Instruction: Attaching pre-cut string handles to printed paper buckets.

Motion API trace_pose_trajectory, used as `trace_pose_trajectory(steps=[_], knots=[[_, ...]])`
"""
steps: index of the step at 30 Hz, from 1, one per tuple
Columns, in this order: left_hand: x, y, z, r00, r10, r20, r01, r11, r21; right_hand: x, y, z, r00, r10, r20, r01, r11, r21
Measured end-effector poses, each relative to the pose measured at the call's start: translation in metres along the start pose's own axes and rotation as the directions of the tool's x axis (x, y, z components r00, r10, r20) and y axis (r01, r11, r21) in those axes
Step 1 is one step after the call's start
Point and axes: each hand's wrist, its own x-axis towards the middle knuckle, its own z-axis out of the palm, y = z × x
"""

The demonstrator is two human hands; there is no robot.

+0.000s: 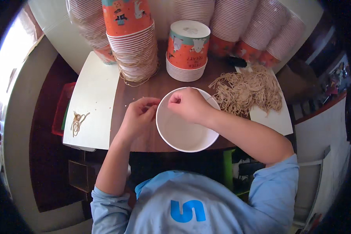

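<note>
A white-lined paper bucket (187, 136) stands upright on the brown table, its open mouth facing up. My right hand (191, 104) reaches over its far rim, with the fingers curled closed inside the mouth. A thin bit of cord shows beside that wrist at the rim; what the fingertips pinch is hidden. Against the outer left wall, my left hand (139, 114) has thumb and fingers drawn together near the rim. Whatever they hold is too small to make out. Close by on the right lies a tangled heap of tan cords (249, 91).
Behind the bucket stands a short upside-down stack of orange printed buckets (188, 52). A taller stack (130, 46) with cords hanging round it rises to its left. Several wrapped stacks (232, 19) line the back. A few loose cords (78, 124) lie on the white left panel.
</note>
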Motion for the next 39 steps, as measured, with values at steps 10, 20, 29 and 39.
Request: trace_pose_trajectory(steps=[10,20,29,39], knots=[[0.0,0.003,-0.006,0.998,-0.022,0.064,0.021,1.0,0.017,0.004,0.001,0.008,0.999,0.048,-0.013,-0.047,0.997,0.061],[-0.002,0.015,-0.006,0.983,0.156,0.1,-0.178,0.941,0.287,0.007,-0.004,0.009,0.997,0.075,0.034,-0.077,0.996,0.043],[-0.02,0.011,0.021,0.979,-0.204,-0.004,0.199,0.956,-0.214,0.006,-0.008,-0.037,0.936,-0.128,0.328,0.218,0.941,-0.257],[-0.056,0.004,0.028,0.98,0.166,-0.111,-0.199,0.867,-0.457,-0.041,-0.043,-0.094,0.913,-0.309,0.266,0.407,0.723,-0.558]])
